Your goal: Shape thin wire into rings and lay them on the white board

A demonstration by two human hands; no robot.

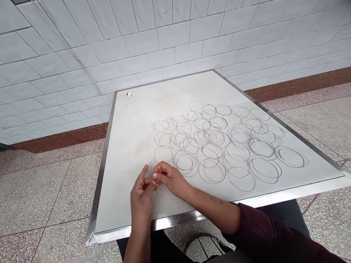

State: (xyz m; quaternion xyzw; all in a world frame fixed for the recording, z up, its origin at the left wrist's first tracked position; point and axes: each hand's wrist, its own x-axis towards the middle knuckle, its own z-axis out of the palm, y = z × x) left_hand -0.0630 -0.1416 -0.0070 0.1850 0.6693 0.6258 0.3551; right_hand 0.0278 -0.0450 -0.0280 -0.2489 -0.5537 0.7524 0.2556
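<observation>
Over the near left part of the white table (131,128), both my hands meet at a thin wire (157,196). My left hand (142,195) pinches it between thumb and fingers, with the index finger pointing up and away from the pinch. My right hand (174,180) has its thumb and index finger closed on the wire at the same spot. A tiny orange-brown bit shows between the fingertips, too small to name. Part of the wire curves out below the fingers. Many thin wire rings (241,136) lie flat to the right of my hands, several of them overlapping.
A small white and red object (129,95) sits near the table's far left corner. A metal rim (181,219) borders the tabletop. Behind it stands a white tiled wall (175,36) with a cable. A round stool frame (203,237) shows below the near edge.
</observation>
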